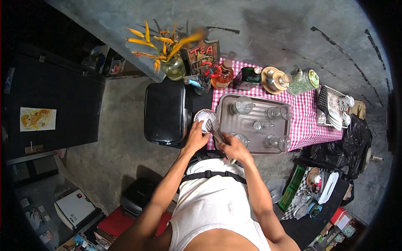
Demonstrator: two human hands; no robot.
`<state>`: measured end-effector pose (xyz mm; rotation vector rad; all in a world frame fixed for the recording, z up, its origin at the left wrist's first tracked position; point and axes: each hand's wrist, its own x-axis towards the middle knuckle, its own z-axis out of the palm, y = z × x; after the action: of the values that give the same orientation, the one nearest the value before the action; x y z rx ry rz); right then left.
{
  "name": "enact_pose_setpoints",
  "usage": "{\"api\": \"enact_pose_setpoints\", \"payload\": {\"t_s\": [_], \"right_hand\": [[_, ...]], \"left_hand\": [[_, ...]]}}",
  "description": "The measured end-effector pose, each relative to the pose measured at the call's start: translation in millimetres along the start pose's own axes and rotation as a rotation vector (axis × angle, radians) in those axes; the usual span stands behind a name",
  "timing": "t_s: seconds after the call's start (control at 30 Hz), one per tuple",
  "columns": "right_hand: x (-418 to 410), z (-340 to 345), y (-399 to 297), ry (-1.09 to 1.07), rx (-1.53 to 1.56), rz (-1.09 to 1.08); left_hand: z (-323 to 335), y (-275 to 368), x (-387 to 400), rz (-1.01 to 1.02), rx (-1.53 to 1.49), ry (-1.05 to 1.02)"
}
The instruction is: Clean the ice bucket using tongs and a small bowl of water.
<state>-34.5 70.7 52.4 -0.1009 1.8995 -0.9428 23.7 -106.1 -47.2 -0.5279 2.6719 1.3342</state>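
Note:
My left hand has its fingers at the near rim of a small patterned bowl that appears to have white contents. The bowl is at the left edge of the checked tablecloth, beside the grey tray. In my right hand are metal utensils, which look like tongs or serving forks. Their tined end reaches over the bowl, and the handle end sticks out below my palm. Several clear glass mugs stand or lie on the tray, among them one glass at the back left.
A black lidded box is left of the bowl. Behind the tray are an amber bottle, a green enamel teapot and a vase of yellow flowers. A dish rack with cups and saucers is at the right.

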Motion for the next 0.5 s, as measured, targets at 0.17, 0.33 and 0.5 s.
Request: {"api": "enact_pose_setpoints", "payload": {"t_s": [0.17, 0.33, 0.5], "right_hand": [[26, 18, -6, 0.022, -0.110, 0.057], [27, 21, -4, 0.079, -0.081, -0.002], [-7, 7, -26, 0.127, -0.070, 0.021]], "left_hand": [[11, -6, 12, -0.032, 0.006, -0.044], [0, -6, 16, -0.078, -0.089, -0.088], [-11, -3, 8, -0.093, -0.151, -0.089]]}}
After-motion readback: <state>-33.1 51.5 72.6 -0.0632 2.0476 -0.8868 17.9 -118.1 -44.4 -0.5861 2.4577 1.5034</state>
